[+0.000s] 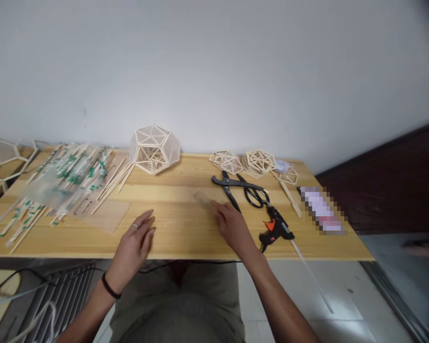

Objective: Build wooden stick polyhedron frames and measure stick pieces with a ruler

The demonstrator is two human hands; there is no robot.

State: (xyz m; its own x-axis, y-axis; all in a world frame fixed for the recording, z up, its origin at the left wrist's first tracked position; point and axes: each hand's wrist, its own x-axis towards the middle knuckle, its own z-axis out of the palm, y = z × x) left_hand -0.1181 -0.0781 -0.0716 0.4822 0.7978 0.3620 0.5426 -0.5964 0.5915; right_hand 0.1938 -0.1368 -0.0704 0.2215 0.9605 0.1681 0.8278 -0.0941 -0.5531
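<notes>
My right hand (234, 227) is over the middle of the table, its thumb and forefinger closed at the near end of a small translucent piece (202, 198). Whether that piece lies flat or is slightly raised, I cannot tell. My left hand (133, 245), with a ring and a dark wristband, rests near the front edge, fingers stretched and holding nothing. A clear sheet (110, 216) lies just to its left. Right of my right hand are dark pliers-like cutters (229, 182), black-handled scissors (253, 197) and a black glue gun (277, 226) with an orange trigger.
A rounded wooden-stick frame with translucent panels (153, 138) stands by the wall. Flat stick frames (259, 162) are stacked at the back right. Wrapped sticks (75, 166) pile up at left. A blurred phone-like object (321, 209) lies far right; a glue stick (312, 276) overhangs the edge.
</notes>
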